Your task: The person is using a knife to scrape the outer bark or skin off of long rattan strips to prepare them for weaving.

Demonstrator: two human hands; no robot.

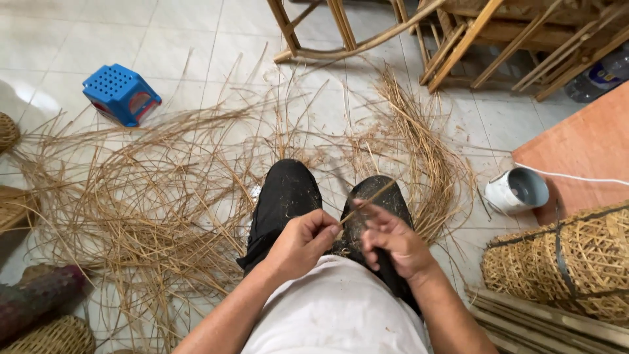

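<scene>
I sit with black-trousered knees (288,196) over a tiled floor. My left hand (303,241) pinches a thin rattan strip (371,198) that runs up and to the right across my right knee. My right hand (393,241) is closed around a dark handle, apparently a knife, with its thumb resting against the same strip. The two hands nearly touch above my lap. The blade is blurred and hard to make out.
Loose rattan strips (151,203) lie spread over the floor ahead and to the left. A blue plastic stool (121,93) stands far left. Wooden chair frames (458,33) are at the top, a white cup-like object (517,190) and woven rolls (570,259) at right, baskets (52,337) at left.
</scene>
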